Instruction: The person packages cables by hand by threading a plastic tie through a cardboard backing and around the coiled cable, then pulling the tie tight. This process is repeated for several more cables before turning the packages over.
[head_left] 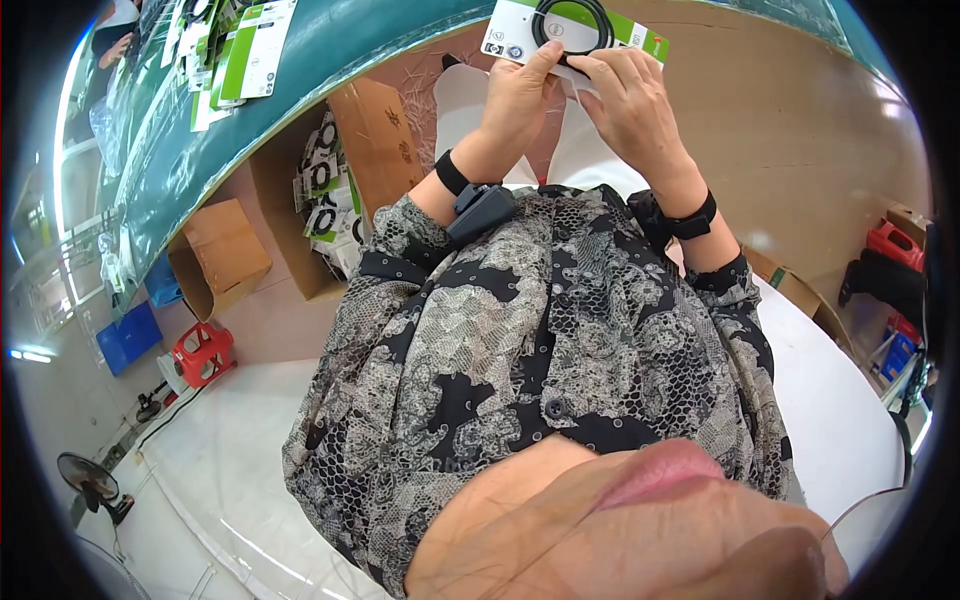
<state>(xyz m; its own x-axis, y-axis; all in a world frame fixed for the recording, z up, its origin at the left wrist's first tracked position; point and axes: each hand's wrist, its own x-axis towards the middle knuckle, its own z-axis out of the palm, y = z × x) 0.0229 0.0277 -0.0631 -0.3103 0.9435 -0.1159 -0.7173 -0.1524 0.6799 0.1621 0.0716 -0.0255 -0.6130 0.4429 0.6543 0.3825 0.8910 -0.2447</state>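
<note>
A coiled black cable (605, 24) lies against a white and green cardboard card (508, 28) at the top of the view. My left hand (517, 100) grips the card's lower edge, its thumb pressed at the bottom of the coil. From the other side, my right hand (632, 100) has its fingers closed at the coil's lower part, on the cable and the card. What lies under the right fingertips is hidden. Both wrists wear black bands, and a dark device (482, 212) sits at the left one.
Several carded cables (255, 55) are piled on the green tabletop (330, 45) at upper left. Below it, an open cardboard box (275, 175) holds more of them. A smaller carton (228, 245), red stools (203, 353) and a fan (90, 478) stand farther left. Another person's hand (116, 50) shows at far upper left.
</note>
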